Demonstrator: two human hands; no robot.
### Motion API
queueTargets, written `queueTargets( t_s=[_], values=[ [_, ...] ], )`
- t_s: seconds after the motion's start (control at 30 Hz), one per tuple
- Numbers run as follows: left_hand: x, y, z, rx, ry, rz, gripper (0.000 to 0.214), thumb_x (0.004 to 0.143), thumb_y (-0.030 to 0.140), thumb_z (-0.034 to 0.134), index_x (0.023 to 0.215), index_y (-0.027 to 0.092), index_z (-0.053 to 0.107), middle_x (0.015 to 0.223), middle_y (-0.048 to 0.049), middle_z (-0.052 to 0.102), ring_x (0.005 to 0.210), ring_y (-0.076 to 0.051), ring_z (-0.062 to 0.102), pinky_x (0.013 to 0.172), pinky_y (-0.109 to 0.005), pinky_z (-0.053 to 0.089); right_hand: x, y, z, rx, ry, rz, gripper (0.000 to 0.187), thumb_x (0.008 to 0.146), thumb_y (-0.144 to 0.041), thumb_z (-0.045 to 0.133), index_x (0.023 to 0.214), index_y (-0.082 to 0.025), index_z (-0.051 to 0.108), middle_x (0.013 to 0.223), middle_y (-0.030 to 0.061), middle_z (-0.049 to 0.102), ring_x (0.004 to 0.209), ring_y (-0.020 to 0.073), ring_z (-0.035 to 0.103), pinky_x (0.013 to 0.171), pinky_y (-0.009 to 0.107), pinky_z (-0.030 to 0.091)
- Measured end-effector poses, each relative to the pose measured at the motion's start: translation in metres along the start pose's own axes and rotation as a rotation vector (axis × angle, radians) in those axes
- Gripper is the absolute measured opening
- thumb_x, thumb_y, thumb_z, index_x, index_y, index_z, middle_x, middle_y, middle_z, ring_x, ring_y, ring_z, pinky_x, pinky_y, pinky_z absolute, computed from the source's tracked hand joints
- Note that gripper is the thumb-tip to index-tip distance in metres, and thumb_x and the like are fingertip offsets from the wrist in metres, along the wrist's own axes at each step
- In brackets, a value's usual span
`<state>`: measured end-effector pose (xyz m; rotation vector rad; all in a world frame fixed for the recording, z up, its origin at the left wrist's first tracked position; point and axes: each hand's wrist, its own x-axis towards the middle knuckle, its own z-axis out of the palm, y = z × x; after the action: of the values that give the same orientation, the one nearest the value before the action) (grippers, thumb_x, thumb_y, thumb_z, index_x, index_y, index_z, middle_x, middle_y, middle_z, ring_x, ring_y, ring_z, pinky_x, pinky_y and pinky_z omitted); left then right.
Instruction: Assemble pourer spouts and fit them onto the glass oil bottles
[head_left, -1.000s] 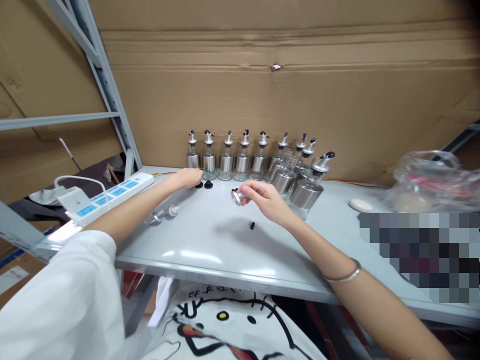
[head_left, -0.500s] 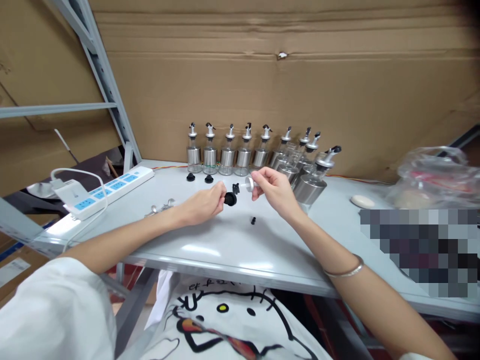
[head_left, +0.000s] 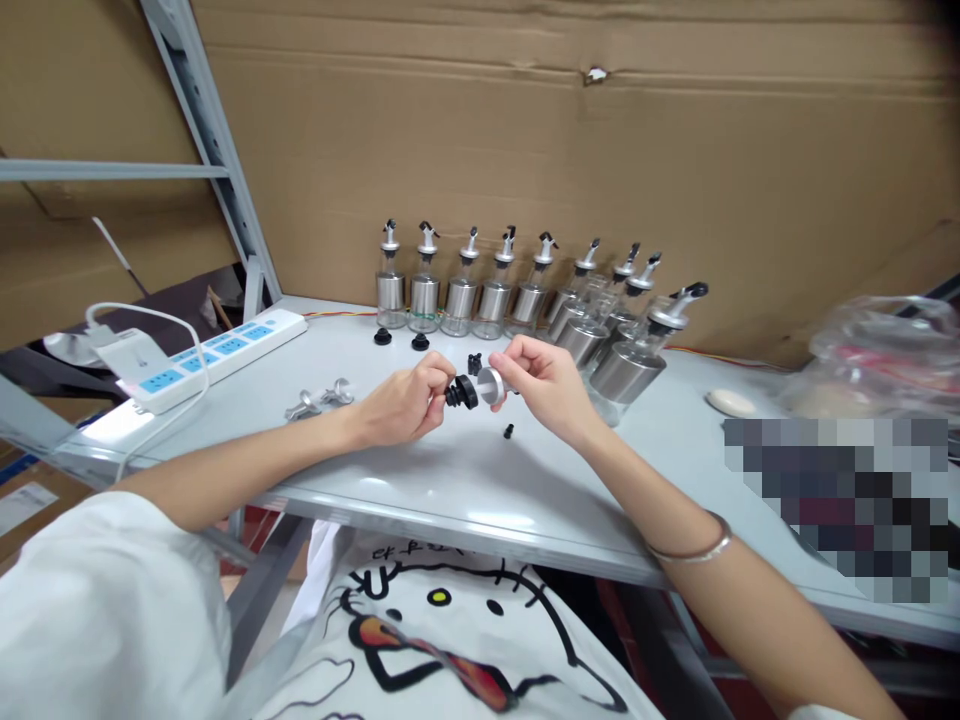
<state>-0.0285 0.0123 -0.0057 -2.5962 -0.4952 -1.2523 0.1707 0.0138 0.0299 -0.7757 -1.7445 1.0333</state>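
My left hand [head_left: 405,402] is closed on a small black stopper [head_left: 461,393], pinched at the fingertips. My right hand [head_left: 544,385] is closed on a silver metal spout cap [head_left: 491,385], its round end facing the stopper. The two parts nearly touch, just above the grey table [head_left: 450,480]. Two more black stoppers [head_left: 401,339] lie near the bottles. A tiny black piece [head_left: 508,431] rests on the table below my right hand, and another black piece [head_left: 474,363] sits just behind the hands.
A row of glass and steel oil bottles [head_left: 517,295] with pour spouts stands along the cardboard wall. Two loose silver spouts [head_left: 321,399] lie at the left. A white power strip [head_left: 202,360] sits at the far left, a plastic bag [head_left: 877,355] and a white oval [head_left: 730,402] at the right.
My left hand picked a black stopper up from beside the bottles and carried it to the middle. My right hand turned the silver cap to face it, and the two parts have closed together.
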Motion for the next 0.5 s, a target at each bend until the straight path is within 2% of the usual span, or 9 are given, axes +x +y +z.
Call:
queueTargets(
  t_s=[0.23, 0.4, 0.5],
  values=[
    [-0.005, 0.005, 0.007, -0.096, -0.038, -0.021, 0.011, 0.09, 0.014, 0.032, 0.088, 0.023, 0.026, 0.084, -0.0009, 0.041, 0.06, -0.01, 0.042, 0.054, -0.023, 0.043, -0.004, 0.005, 0.005, -0.099, 0.013, -0.062, 0.048, 0.075, -0.058, 0.062, 0.055, -0.02, 0.039, 0.042, -0.0032, 0.054, 0.039, 0.0113, 0.057, 0.038, 0.02, 0.034],
    [-0.006, 0.01, 0.009, -0.128, -0.013, -0.023, 0.009, 0.092, 0.016, 0.031, 0.089, 0.023, 0.026, 0.083, -0.0008, 0.041, 0.062, -0.011, 0.042, 0.055, -0.023, 0.043, -0.011, 0.006, 0.01, -0.253, 0.067, -0.17, 0.041, 0.083, -0.047, 0.055, 0.057, -0.021, 0.037, 0.039, -0.0056, 0.05, 0.03, 0.0056, 0.039, 0.034, 0.019, 0.026],
    [-0.005, 0.016, 0.009, -0.156, 0.005, -0.003, 0.009, 0.092, 0.017, 0.032, 0.088, 0.023, 0.026, 0.082, -0.0004, 0.04, 0.062, -0.011, 0.043, 0.053, -0.022, 0.043, -0.016, 0.003, 0.015, -0.31, 0.111, -0.256, 0.039, 0.085, -0.042, 0.053, 0.057, -0.022, 0.035, 0.037, -0.0067, 0.046, 0.03, 0.005, 0.036, 0.034, 0.019, 0.026]
  ],
)
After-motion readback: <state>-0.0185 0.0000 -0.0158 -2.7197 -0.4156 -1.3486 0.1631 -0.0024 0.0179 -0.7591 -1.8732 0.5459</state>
